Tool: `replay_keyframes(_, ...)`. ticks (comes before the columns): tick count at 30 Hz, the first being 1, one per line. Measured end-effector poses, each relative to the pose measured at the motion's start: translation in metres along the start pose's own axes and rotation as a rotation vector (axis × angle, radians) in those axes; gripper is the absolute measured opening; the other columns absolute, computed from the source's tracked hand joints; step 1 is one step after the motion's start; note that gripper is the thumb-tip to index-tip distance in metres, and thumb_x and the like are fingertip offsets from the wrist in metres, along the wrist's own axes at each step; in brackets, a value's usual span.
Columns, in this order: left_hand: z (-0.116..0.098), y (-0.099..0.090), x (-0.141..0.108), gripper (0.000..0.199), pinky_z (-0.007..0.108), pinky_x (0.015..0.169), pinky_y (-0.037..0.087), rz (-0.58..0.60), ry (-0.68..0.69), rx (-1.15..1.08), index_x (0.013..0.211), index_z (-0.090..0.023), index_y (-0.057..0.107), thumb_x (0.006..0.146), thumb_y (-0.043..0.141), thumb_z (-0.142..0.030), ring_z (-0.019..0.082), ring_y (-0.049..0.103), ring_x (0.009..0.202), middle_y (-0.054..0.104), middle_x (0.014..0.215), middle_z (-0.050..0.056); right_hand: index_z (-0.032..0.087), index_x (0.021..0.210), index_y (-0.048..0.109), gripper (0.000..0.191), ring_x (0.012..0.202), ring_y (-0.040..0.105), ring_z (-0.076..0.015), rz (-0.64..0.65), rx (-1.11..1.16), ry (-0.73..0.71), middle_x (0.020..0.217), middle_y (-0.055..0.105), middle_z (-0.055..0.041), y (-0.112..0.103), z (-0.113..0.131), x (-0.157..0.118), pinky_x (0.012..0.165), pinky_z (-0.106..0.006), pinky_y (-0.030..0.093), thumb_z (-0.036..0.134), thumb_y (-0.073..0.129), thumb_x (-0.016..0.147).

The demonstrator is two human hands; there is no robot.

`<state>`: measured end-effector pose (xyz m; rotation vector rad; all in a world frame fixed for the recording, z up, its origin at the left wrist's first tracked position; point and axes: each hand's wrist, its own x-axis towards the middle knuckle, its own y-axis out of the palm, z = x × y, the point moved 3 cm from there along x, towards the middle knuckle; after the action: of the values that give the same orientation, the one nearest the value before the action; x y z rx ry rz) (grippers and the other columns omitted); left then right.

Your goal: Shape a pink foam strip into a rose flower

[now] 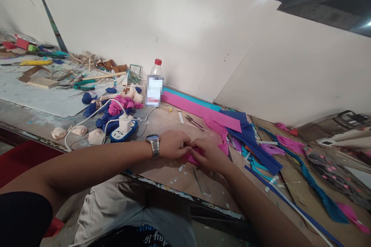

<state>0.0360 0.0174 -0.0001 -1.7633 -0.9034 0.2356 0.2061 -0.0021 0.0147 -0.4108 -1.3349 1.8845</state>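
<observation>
My left hand (pixel 173 144), with a metal watch (pixel 153 145) on its wrist, meets my right hand (pixel 209 155) over the table (pixel 162 170). The fingers of both hands are closed on a strip of pink paper (pixel 189 158), partly hidden by them. From there the pink material runs up behind my right hand into a loose curl (pixel 217 127). Small scissors (pixel 194 122) lie just beyond my hands. A flat pink strip (pixel 199 112) and a blue strip (pixel 249 135) lie farther back.
A red-capped bottle (pixel 155 85) stands by the wall. A power strip (pixel 123 131) with white cables sits left of my hands, near crumpled paper flowers (pixel 120 104). Green-handled pliers (pixel 84 85) and wood scraps lie farther left. Cardboard (pixel 298 185) with paper strips is at right.
</observation>
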Motion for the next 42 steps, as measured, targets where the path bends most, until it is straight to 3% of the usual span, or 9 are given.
replay_keyframes(11, -0.0026, -0.0053, -0.0013, 0.022, 0.03, 0.067, 0.041, -0.005, -0.06, -0.025, 0.091, -0.022, 0.07, 0.087, 0.053, -0.037, 0.019, 0.066, 0.08, 0.073, 0.085, 0.002, 0.021, 0.085, 0.066, 0.015, 0.077, 0.062, -0.0194, -0.115, -0.042, 0.025, 0.082, 0.071, -0.0043, -0.0027, -0.0054, -0.0003, 0.072, -0.033, 0.044, 0.029, 0.056, 0.093)
replay_keyframes(27, -0.0002, -0.0017, -0.0015, 0.021, 0.029, 0.068, 0.043, 0.017, -0.068, 0.0, 0.09, -0.021, 0.068, 0.088, 0.054, -0.035, 0.019, 0.065, 0.079, 0.072, 0.086, 0.003, 0.022, 0.09, 0.067, 0.012, 0.081, 0.064, -0.0203, -0.113, -0.009, 0.015, 0.086, 0.072, -0.0045, -0.0021, -0.0028, -0.0001, 0.074, -0.034, 0.047, 0.028, 0.057, 0.093)
replay_keyframes(34, 0.0006, -0.0032, -0.0011, 0.02, 0.029, 0.072, 0.045, -0.03, -0.101, -0.028, 0.095, -0.022, 0.069, 0.088, 0.052, -0.031, 0.018, 0.065, 0.082, 0.073, 0.089, 0.002, 0.022, 0.082, 0.063, 0.01, 0.075, 0.06, -0.0186, -0.141, -0.019, 0.02, 0.08, 0.069, -0.0026, -0.0028, -0.0029, 0.0006, 0.071, -0.033, 0.045, 0.022, 0.055, 0.089)
replay_keyframes(42, 0.0025, -0.0061, -0.0008, 0.021, 0.029, 0.071, 0.045, -0.061, -0.157, -0.049, 0.09, -0.021, 0.068, 0.09, 0.053, -0.037, 0.018, 0.064, 0.08, 0.073, 0.086, 0.002, 0.022, 0.086, 0.064, 0.013, 0.076, 0.062, -0.0195, -0.145, 0.004, -0.006, 0.082, 0.071, -0.0044, -0.0038, 0.0005, 0.0009, 0.071, -0.034, 0.046, 0.026, 0.054, 0.092)
